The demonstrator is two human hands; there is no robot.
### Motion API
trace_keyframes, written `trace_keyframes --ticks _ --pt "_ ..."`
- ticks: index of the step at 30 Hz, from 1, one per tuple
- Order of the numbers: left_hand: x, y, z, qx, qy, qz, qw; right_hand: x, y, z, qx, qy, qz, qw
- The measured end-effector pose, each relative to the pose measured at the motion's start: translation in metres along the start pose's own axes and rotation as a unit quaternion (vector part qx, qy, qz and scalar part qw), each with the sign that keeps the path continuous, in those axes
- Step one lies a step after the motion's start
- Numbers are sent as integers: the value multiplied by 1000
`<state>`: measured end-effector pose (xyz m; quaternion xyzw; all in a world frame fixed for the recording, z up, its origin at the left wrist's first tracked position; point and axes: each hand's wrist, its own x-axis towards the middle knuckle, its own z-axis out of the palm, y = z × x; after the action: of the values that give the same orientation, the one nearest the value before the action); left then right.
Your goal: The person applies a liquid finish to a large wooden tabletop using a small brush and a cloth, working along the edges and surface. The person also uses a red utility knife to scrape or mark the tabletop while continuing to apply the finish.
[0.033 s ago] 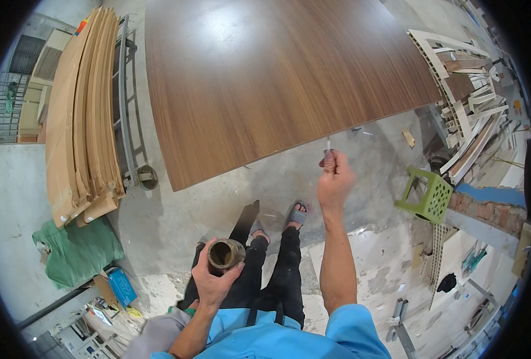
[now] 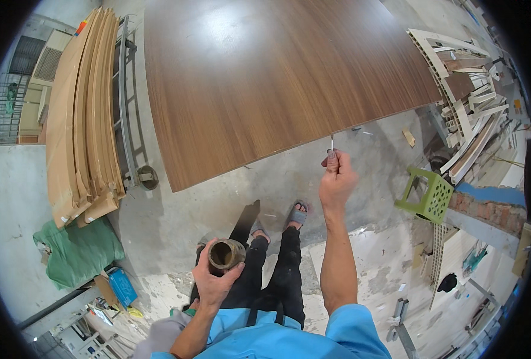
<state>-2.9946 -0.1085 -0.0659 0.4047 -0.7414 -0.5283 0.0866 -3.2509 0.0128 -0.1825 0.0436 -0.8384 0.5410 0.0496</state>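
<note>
A large brown wood-grain board stretches across the upper middle, its near edge slanting up to the right. My right hand is closed around a thin, pale stick-like tool, whose far end meets the board's near edge. Whether that end carries bristles is too small to tell. Down by my legs, my left hand grips a stained brown jar from the side. The jar's mouth faces up and its inside looks dark.
Tall brown cardboard sheets stand at the left beside a metal frame. A green plastic stool lies at the right, below a heap of trim offcuts. A green sack rests lower left.
My right hand has shifted slightly to the right along the board's edge, with the stick-like tool still in it. My left hand and the jar stay where they were.
</note>
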Motion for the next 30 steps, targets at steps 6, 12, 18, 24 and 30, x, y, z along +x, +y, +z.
trace_keyframes --ticks 6,12,18,24,30 --pt "2 12 11 25 -14 -38 999 -4 -6 1 -2 -49 -104 993" --pt "11 21 19 7 -16 -9 1000 13 4 3 44 31 43 998" --pt "11 18 17 -18 -2 -24 1000 -29 -21 39 65 -97 -120 986" --pt "10 10 0 -3 4 -13 1000 -39 -18 48 122 -40 24 991" --pt "9 5 -11 -37 25 -32 998 -59 -32 66 115 -132 -50 983"
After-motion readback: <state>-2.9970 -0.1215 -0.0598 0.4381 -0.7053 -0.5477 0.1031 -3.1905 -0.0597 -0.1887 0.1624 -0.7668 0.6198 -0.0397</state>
